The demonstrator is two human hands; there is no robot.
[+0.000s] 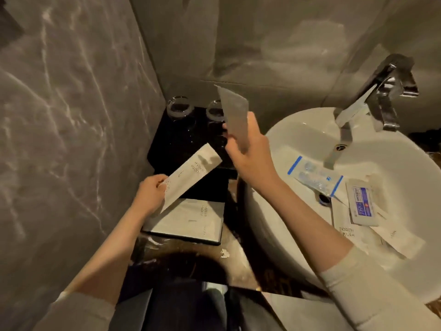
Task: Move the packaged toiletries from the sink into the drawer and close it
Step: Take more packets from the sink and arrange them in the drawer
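- Dim bathroom corner with grey veined marble walls (71, 115). A white basin sink (298, 139) sits on a dark speckled countertop (167, 254), and a chrome faucet (372, 96) leans over the bowl.
- Two upturned glasses (177, 107) stand on a black tray (181, 139) back in the corner. The second glass is half hidden behind a packet.
- Left hand (150, 194) is pinched on the lower end of a white toothbrush packet (191, 174). Its long axis runs diagonally, up and to the right, above the black drawer box (188, 220).
- That box sits on the counter just left of the sink, and a flat white toothbrush packet (191, 217) lies inside it.
- Right hand (248, 151) is clamped around a plain grey packet (235, 115), held nearly upright with its top tipped left. No print is readable on it.
- Still in the sink: a clear blue-edged sachet (315, 175) by the drain, a small blue-labelled pack (362, 203), and more white toothbrush sleeves (346, 228) partly buried under it, lying toward the lower right.
- Bottom of the frame is dark and murky, so I can't make out what's down there.
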